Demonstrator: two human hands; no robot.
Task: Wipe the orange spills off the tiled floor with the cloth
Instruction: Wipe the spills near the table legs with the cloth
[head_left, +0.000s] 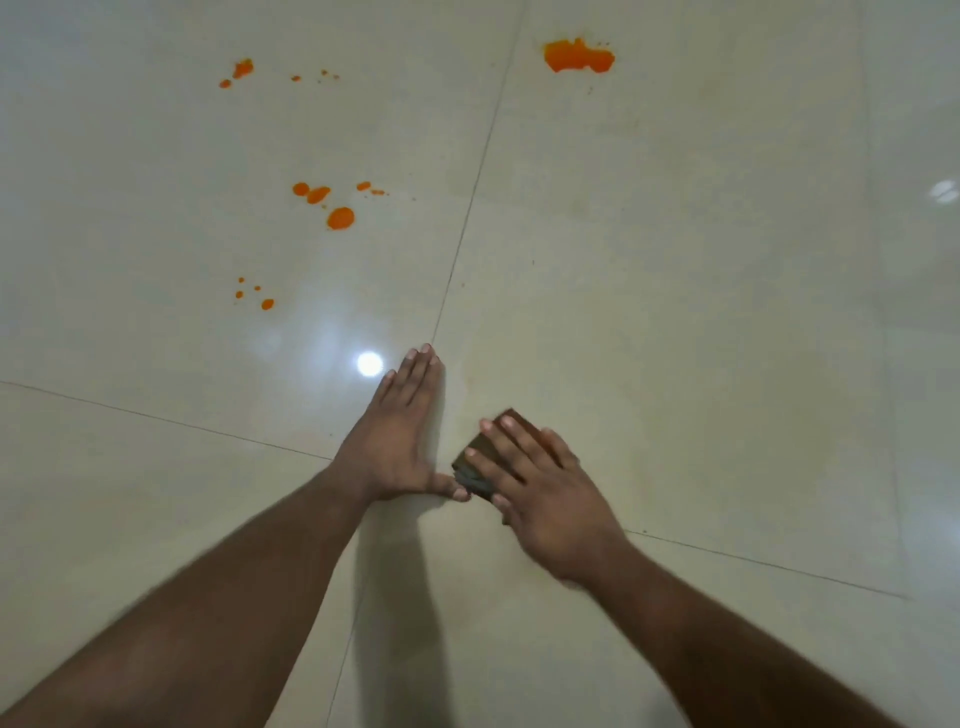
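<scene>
Head view: my right hand (540, 499) is pressing flat, fingers straight, on the small dark folded cloth (480, 460); my left hand (400, 441) is lying open on the pale glossy tiled floor (675, 312) (holding nothing), orange spills (340, 218) sitting well beyond.

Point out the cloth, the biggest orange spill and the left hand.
cloth (477, 464), head view, dark folded middle.
biggest orange spill (577, 56), head view, puddle centre.
left hand (397, 441), head view, back of hand.
</scene>
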